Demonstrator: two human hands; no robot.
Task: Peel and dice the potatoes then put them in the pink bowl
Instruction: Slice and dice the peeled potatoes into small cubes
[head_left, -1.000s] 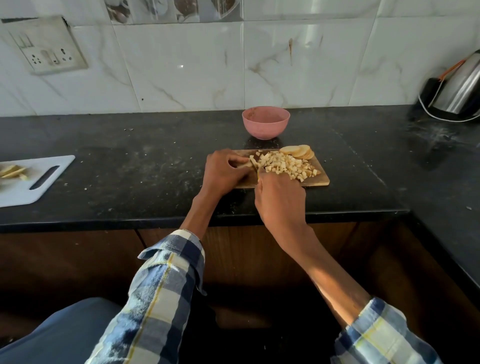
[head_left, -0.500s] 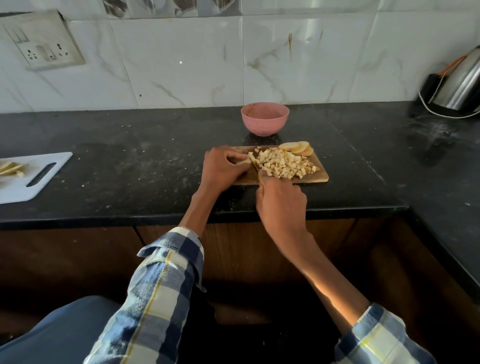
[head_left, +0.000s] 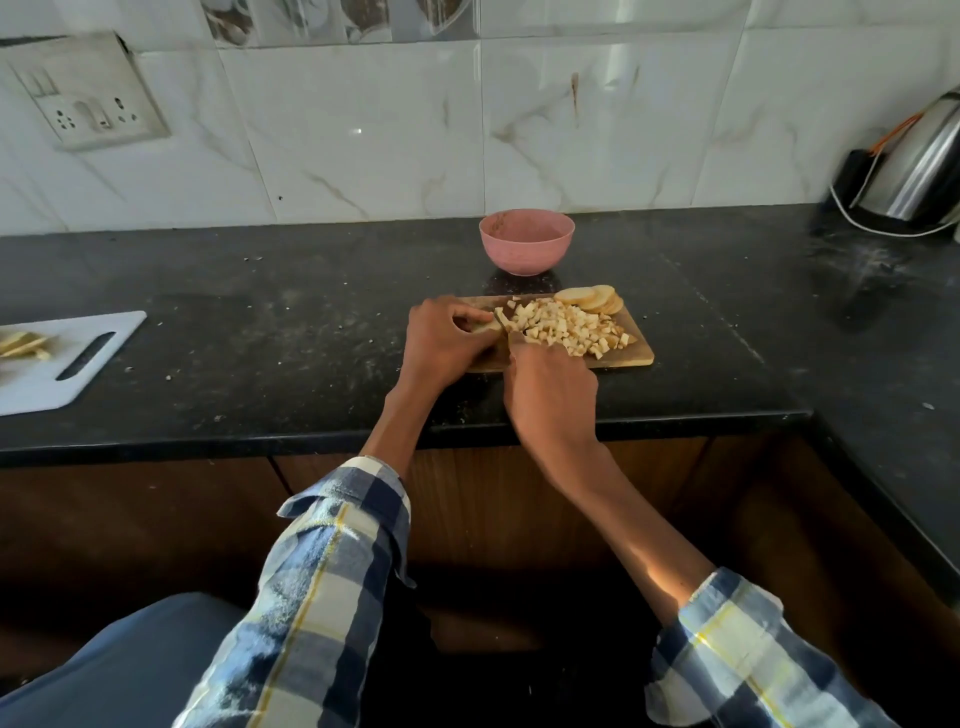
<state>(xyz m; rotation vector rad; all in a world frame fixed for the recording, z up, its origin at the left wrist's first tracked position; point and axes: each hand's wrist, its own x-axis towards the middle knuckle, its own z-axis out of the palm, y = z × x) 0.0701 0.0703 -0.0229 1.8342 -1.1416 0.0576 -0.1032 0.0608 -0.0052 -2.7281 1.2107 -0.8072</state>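
Observation:
A small wooden cutting board (head_left: 631, 358) lies near the counter's front edge. On it sits a heap of diced potato (head_left: 563, 326), with a few round potato slices (head_left: 589, 298) at its far right corner. My left hand (head_left: 441, 343) holds a piece of potato (head_left: 485, 326) down on the board's left end. My right hand (head_left: 550, 387) grips a knife whose blade (head_left: 503, 319) shows between the hands, beside that piece. The pink bowl (head_left: 526, 248) stands just behind the board; nothing shows inside it.
A white plastic cutting board (head_left: 78, 364) with potato strips (head_left: 23, 344) lies at the far left. A steel kettle (head_left: 919, 171) with a white cord stands in the back right corner. The black counter (head_left: 260, 332) is dusted with crumbs and turns toward me on the right.
Both hands stay at the board's left end with only slight shifts. The view has tilted a little.

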